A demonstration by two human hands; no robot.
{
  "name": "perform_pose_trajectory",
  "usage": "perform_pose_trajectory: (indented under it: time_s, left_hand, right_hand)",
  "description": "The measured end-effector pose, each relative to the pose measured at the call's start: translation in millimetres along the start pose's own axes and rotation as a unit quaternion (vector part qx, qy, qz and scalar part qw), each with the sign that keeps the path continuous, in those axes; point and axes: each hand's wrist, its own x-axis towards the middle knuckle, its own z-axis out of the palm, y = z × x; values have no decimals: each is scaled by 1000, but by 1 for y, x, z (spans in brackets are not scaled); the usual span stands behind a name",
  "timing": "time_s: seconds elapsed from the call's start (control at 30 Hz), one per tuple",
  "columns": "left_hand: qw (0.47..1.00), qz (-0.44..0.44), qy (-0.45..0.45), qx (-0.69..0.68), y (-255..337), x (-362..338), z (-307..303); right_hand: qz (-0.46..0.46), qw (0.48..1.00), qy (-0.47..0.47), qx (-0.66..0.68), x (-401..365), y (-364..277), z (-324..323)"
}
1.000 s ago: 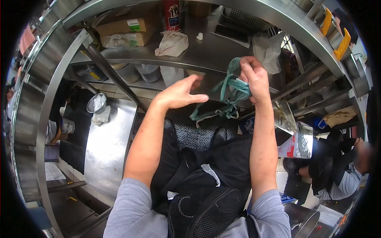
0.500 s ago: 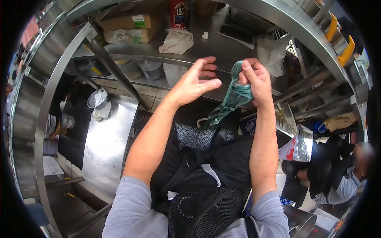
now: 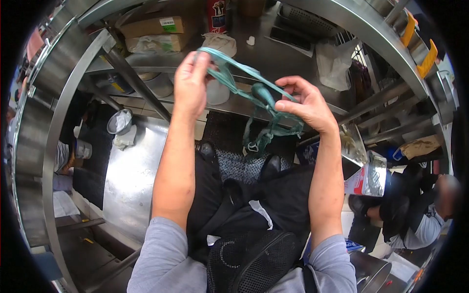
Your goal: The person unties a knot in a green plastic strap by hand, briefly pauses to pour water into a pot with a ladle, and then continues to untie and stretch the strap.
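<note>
A tangle of thin teal straps [image 3: 251, 73], looking like stretchy cloth or netting, is drawn out between my hands above my knees. My left hand [image 3: 192, 83] pinches its far left end, fingers and thumb closed together. At the other end, the fingers of my right hand [image 3: 305, 103] curl around the strap, with the thumb against the bunched part. Loose teal loops dangle below the right hand, and a small pale ring-like piece [image 3: 252, 146] hangs at the bottom.
A steel shelf ahead carries a cardboard box [image 3: 151, 27], a red can [image 3: 217, 17], a white cloth bundle [image 3: 220, 44] and a black tray [image 3: 290, 39]. Steel posts flank me. At left, a bowl [image 3: 119, 122] sits by a metal surface [image 3: 132, 171]. Another person [image 3: 420, 215] crouches at right.
My left hand has moved up and left and now holds one end of the teal straps, which were bunched in my right hand. The straps are stretched wide between both hands.
</note>
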Motion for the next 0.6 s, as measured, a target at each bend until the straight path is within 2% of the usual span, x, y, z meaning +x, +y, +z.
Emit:
perform_pose_trajectory:
  time_s: [0.07,0.1,0.13,0.17,0.3,0.43,0.47,0.53,0.57,0.6]
  left_hand:
    - [996,-17,65,-62,12,2,-8]
    - [992,-37,72,-93,19,1,-8]
    - [988,-56,80,-123,25,-1,-11]
    - [982,-46,-32,-179,21,5,-30]
    - [934,-101,-79,-333,40,7,-42]
    - [910,-69,-158,-378,69,6,-48]
    - [908,-54,-181,-375,80,4,-49]
    - [941,14,-160,-296,98,-2,-40]
    - [951,48,-188,-240,104,-3,-36]
    - [951,50,-190,-238,109,-6,-23]
  right_hand:
    - [18,993,-11,-120,0,2,0]
    - [20,993,-9,-118,2,6,-2]
    - [24,981,2,-192,3,14,-5]
    - [29,964,12,-265,5,21,-9]
    - [62,950,68,-298,11,36,-18]
    - [43,950,101,-291,13,33,-23]
    - [36,961,111,-252,14,33,-25]
    - [25,970,120,-211,15,21,-24]
    - [-36,994,106,-19,15,12,-26]
    - [-94,976,86,174,11,-4,-24]
